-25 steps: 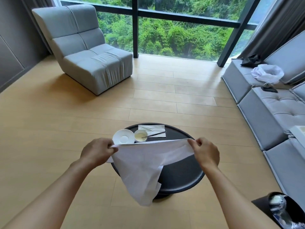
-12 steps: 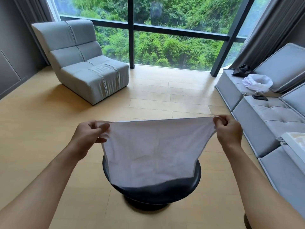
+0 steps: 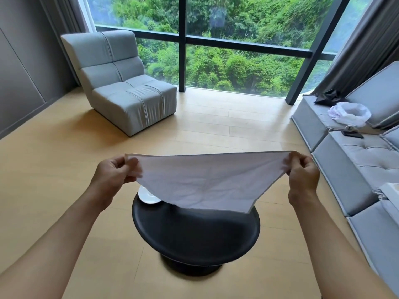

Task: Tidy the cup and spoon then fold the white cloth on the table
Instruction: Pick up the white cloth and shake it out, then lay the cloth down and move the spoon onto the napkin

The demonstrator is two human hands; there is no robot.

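Observation:
The white cloth (image 3: 207, 180) hangs in the air above the round black table (image 3: 194, 234), stretched between my two hands. My left hand (image 3: 112, 178) pinches its left top corner and my right hand (image 3: 302, 173) pinches the right top corner. The cloth's lower edge dangles just over the table's far side. Part of a white saucer (image 3: 146, 196) shows on the table's far left, below the cloth. The cup and spoon are hidden behind the cloth.
A grey armchair (image 3: 125, 93) stands at the back left on the wooden floor. A grey sofa (image 3: 356, 169) runs along the right, with a white bag (image 3: 349, 114) and dark items on it. A large window fills the back.
Both hands have lifted the cloth and pulled it wide apart, from a hanging bunch to a spread sheet. The cup and spoon went out of sight behind it.

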